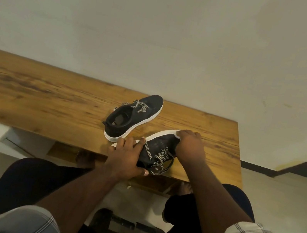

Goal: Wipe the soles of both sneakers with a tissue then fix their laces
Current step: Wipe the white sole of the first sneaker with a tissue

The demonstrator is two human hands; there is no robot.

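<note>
Black near sneaker [161,144] lay tilted on its side at the wooden table's [50,99] edge, left hand [125,158] gripping the heel, right hand [189,144] curled over the toe (probably exposing the sole; no tissue visible), second sneaker [134,117] upright just behind.
</note>
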